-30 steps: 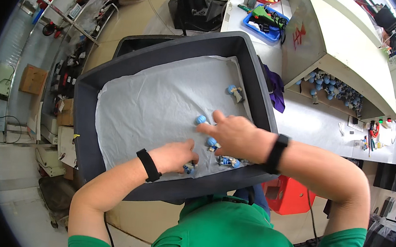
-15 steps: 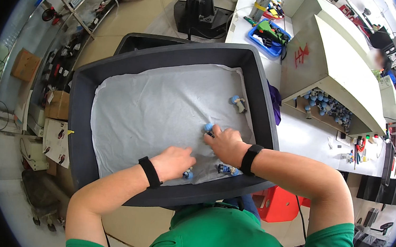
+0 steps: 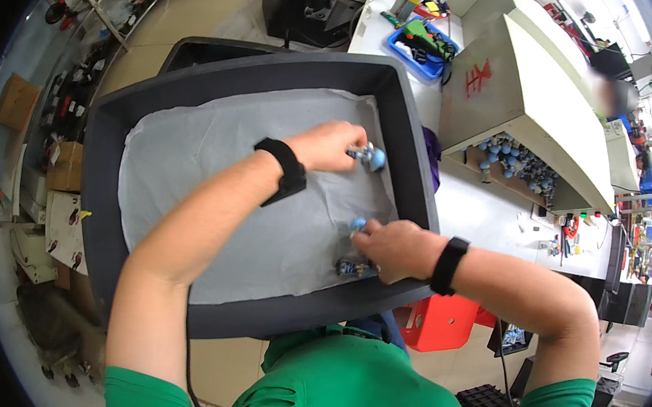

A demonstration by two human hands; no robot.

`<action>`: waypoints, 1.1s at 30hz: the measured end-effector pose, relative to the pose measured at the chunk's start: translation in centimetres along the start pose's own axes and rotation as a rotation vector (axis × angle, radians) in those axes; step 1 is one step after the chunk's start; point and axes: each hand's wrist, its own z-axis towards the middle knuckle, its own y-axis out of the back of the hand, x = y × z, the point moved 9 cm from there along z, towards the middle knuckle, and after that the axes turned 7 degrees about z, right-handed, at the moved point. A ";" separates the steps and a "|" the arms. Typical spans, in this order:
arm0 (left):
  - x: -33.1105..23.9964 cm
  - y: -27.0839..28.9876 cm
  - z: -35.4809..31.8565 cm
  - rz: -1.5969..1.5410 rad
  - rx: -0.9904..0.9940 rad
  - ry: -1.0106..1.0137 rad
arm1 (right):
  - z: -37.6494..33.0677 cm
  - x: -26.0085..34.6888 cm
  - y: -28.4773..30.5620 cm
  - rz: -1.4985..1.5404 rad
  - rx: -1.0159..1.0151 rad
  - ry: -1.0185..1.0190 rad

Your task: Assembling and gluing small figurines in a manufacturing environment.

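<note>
A small blue-headed figurine [image 3: 377, 159] is pinched in my left hand [image 3: 333, 146], which reaches over the far right part of the paper lining; the fingers hide part of its body. Close to the near right of the tray, my right hand [image 3: 400, 250] has its fingertips closed on another figurine [image 3: 358, 223]; its blue head shows, the body is mostly covered. A third figurine [image 3: 349, 268] in dark blue and white lies on its side just below my right hand. All are within a large dark grey tray [image 3: 98, 205] lined with whitish paper [image 3: 188, 167].
On the right, a white bench [image 3: 490, 211] carries an off-white box-like housing [image 3: 485, 101] with many blue-headed figurines [image 3: 514, 160] inside. A blue basket [image 3: 423, 52] with tools sits farther back. A red plastic object [image 3: 444, 325] is below the tray's near right corner.
My left hand has swung from the near middle to the far right of the tray, onto a figurine. The figurine formerly beside it no longer shows there. My right hand stays near its figurine.
</note>
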 end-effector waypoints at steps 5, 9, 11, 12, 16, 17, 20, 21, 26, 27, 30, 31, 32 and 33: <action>-1.6 -4.0 2.0 0.120 0.011 0.033 | 1.3 0.1 -3.4 -0.103 0.101 -0.016; -2.0 -4.8 2.1 0.289 -0.019 -0.011 | 1.5 0.1 -3.8 -0.192 0.136 -0.012; -2.0 -4.7 2.4 0.346 -0.047 -0.016 | 1.7 0.2 -3.6 -0.216 0.143 -0.015; -2.3 -5.0 2.5 0.412 -0.061 -0.024 | 1.7 0.4 -3.7 -0.237 0.157 -0.009; -3.1 -5.8 3.0 0.660 -0.094 -0.051 | 2.2 0.2 -3.9 -0.269 0.043 0.003; -3.1 -6.3 3.1 0.782 -0.061 -0.030 | 2.3 0.0 -4.0 -0.288 0.024 -0.005; -3.0 -6.5 2.8 0.811 -0.112 -0.063 | 2.5 0.2 -3.8 -0.315 -0.018 -0.016; -3.4 -6.3 2.8 0.784 -0.136 -0.095 | 2.4 0.1 -3.7 -0.322 -0.038 -0.030; -2.6 -6.1 2.3 0.607 -0.066 -0.030 | 1.8 -0.3 -2.3 -0.198 -0.045 0.012; -2.2 -6.1 2.0 0.575 -0.072 0.017 | 1.4 -0.1 -1.9 -0.129 -0.032 0.040; -2.3 -6.2 1.7 0.572 -0.004 -0.002 | -1.8 0.6 2.1 0.052 -0.099 0.070; -2.6 -6.1 1.7 0.563 0.004 -0.022 | -3.3 0.4 3.4 0.218 -0.176 0.098; -3.1 -6.1 1.5 0.553 0.004 -0.042 | -5.3 -0.3 4.4 0.384 -0.255 0.125; -3.0 -6.1 1.1 0.549 0.000 -0.048 | -7.3 -0.8 5.5 0.544 -0.325 0.155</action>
